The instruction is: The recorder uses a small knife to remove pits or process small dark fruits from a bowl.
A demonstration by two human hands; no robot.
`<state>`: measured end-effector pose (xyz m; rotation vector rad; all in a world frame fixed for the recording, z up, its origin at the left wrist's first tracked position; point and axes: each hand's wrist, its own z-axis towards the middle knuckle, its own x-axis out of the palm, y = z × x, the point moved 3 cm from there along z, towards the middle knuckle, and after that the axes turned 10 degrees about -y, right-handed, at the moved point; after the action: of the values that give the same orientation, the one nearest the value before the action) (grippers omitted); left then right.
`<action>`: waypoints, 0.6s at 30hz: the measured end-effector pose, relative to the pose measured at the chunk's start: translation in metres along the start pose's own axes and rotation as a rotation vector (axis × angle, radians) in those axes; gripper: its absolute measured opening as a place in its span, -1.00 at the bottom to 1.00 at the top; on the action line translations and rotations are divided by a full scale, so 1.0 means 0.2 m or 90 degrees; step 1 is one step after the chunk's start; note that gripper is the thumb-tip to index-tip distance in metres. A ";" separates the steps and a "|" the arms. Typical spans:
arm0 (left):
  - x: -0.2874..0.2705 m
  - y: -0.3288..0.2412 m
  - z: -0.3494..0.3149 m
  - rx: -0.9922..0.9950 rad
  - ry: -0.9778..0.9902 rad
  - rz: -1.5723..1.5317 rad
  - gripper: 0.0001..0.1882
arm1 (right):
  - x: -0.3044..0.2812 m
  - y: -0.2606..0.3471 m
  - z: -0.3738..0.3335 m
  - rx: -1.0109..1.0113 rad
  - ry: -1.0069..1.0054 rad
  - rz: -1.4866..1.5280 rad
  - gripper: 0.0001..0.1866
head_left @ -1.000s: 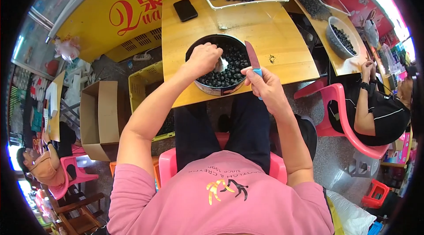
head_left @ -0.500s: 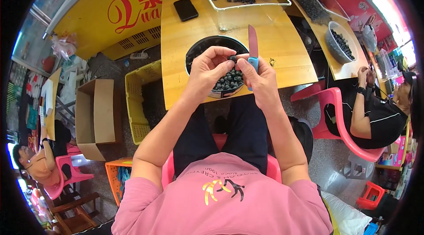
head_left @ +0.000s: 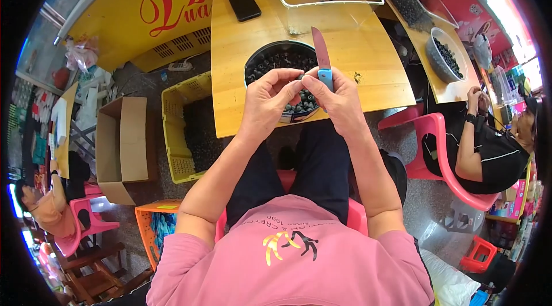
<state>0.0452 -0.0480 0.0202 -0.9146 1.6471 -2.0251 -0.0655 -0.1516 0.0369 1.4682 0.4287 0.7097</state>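
Over a round black bowl (head_left: pixel 248 70) full of small dark round pieces (head_left: pixel 279 63), my two hands meet fingertip to fingertip. My left hand (head_left: pixel 267 99) pinches one small dark berry-like piece (head_left: pixel 301 76), mostly covered by the fingers. My right hand (head_left: pixel 339 102) is closed on the blue handle of a knife (head_left: pixel 321 50), whose reddish blade points up and away from me. The right thumb and fingertip also touch the piece. At the bowl's near side, more pieces with pale marks show below my hands.
Beyond the bowl stand a clear plastic bin (head_left: pixel 333 13) and a black phone (head_left: pixel 244 6) on the wooden table (head_left: pixel 374 70). A yellow crate (head_left: pixel 177 156) and a cardboard box (head_left: pixel 135 145) sit left. At right, a seated person (head_left: pixel 477 156) is beside a bowl (head_left: pixel 435 59).
The knife blade has tipped to the left, and my right hand has turned slightly with it. Both hands have come a little lower and nearer, still together at the piece.
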 end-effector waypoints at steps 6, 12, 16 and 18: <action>-0.01 0.00 -0.02 -0.014 0.007 0.002 -0.79 | -0.01 -0.03 0.01 -0.001 -0.002 -0.033 -0.80; -0.02 0.02 -0.03 -0.020 0.009 0.006 -0.82 | -0.01 -0.04 0.00 0.013 0.011 -0.036 -0.80; -0.04 0.04 -0.02 -0.029 -0.008 -0.108 -0.83 | 0.00 -0.03 -0.02 -0.134 -0.025 -0.133 -0.80; -0.04 0.03 -0.02 -0.031 -0.015 -0.125 -0.83 | 0.00 -0.01 -0.04 -0.248 -0.052 -0.215 -0.81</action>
<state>0.0478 -0.0412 0.0116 -1.1538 1.6570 -2.0993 -0.0712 -0.1455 0.0346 1.0217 0.4343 0.4308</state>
